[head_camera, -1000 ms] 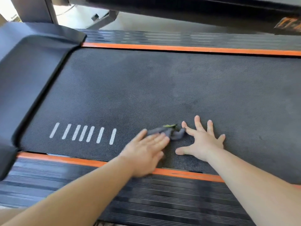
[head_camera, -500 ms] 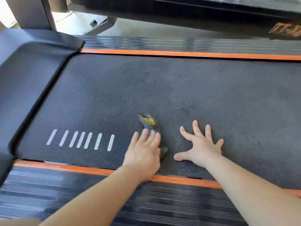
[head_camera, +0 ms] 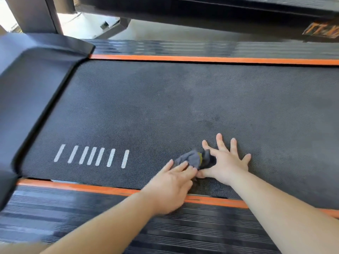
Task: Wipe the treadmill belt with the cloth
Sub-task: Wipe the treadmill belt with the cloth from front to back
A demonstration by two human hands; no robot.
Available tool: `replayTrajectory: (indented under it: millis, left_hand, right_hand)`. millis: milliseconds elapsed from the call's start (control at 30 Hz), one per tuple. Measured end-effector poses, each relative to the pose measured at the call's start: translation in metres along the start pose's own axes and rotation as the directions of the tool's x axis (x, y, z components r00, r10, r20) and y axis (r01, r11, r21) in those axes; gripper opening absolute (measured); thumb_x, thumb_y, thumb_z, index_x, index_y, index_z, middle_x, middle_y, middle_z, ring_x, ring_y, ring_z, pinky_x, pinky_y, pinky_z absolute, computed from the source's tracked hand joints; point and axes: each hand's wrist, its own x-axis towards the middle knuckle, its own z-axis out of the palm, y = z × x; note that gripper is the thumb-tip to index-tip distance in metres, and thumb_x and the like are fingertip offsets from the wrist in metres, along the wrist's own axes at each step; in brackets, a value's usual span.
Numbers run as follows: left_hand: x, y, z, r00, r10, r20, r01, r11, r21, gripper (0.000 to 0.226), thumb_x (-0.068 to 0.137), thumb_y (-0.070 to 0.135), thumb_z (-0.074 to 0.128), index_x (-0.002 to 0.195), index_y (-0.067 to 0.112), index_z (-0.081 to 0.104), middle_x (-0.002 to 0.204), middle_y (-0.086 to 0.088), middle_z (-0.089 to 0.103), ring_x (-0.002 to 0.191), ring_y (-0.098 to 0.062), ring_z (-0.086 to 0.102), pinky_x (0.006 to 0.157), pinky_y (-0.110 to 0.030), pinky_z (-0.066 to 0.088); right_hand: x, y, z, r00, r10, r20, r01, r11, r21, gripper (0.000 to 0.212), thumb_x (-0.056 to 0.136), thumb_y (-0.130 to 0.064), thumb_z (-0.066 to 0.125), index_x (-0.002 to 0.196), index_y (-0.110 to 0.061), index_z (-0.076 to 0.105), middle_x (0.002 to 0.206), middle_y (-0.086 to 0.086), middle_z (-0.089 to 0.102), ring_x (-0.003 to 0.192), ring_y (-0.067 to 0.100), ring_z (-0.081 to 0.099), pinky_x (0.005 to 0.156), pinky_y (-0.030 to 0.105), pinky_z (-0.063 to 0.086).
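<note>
One grey cloth [head_camera: 192,158], bunched and showing a yellow-green patch, lies on the treadmill belt [head_camera: 183,107] close to its near edge. Its long axis runs left to right between two hands. The left hand [head_camera: 172,187] presses its straight, close-set fingers on the cloth's left end. The right hand [head_camera: 227,165] lies flat on the belt with fingers spread wide, and the cloth's right end touches it between thumb and forefinger. Seven white stripes [head_camera: 91,155] mark the belt to the left. Two orange strips [head_camera: 201,59] border it.

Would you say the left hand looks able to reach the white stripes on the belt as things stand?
Probably yes: the left hand presses the cloth near the white stripes, with only bare belt between.
</note>
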Motion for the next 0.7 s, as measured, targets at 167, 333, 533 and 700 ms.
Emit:
replayTrajectory:
  millis: [167,333,533,700]
  left_hand:
    - [-0.007,-0.031,-0.017,0.901,-0.146,-0.408,0.05,0.97,-0.237,0.045,0.101,0.024,0.043,0.144,0.024,0.058,0.135,0.0,0.065,0.126,-0.022,0.058,0.111,-0.038,0.044]
    - [0.002,-0.034,-0.006,0.73,-0.604,-0.321,0.525,0.795,-0.303,0.048,0.09,0.052,0.069,0.128,0.023,0.065,0.122,-0.001,0.053,0.119,-0.026,0.049,0.105,-0.039,0.042]
    - [0.016,-0.017,-0.005,0.791,-0.562,-0.242,0.443,0.799,-0.406,0.018,0.087,0.039,0.071,0.087,0.03,0.055,0.091,0.012,0.058,0.094,-0.019,0.058,0.083,-0.034,0.047]
    - [0.011,-0.012,-0.031,0.757,-0.597,-0.266,0.339,0.707,-0.621,0.018,0.079,0.015,0.068,0.081,0.024,0.053,0.066,0.009,0.056,0.06,-0.012,0.05,0.058,-0.024,0.042]
  right_hand:
    - [-0.002,0.0,-0.001,1.0,0.004,0.004,-0.004,1.0,0.006,0.117,0.061,-0.084,0.075,0.153,-0.067,0.004,0.166,-0.016,-0.031,0.153,0.03,-0.031,0.116,0.078,-0.003]
    - [-0.001,-0.001,-0.001,1.0,-0.002,0.0,0.002,1.0,0.005,0.116,0.062,-0.083,0.075,0.153,-0.066,0.005,0.166,-0.016,-0.031,0.153,0.031,-0.031,0.115,0.078,-0.003]
    - [-0.003,-0.002,-0.002,1.0,0.002,0.004,-0.002,1.0,0.005,0.116,0.062,-0.082,0.076,0.153,-0.066,0.006,0.166,-0.016,-0.031,0.153,0.03,-0.031,0.115,0.078,-0.004]
    - [-0.003,-0.002,-0.003,1.0,0.001,0.018,-0.001,1.0,-0.007,0.115,0.064,-0.082,0.074,0.154,-0.065,0.004,0.166,-0.015,-0.032,0.153,0.032,-0.032,0.116,0.078,-0.003]
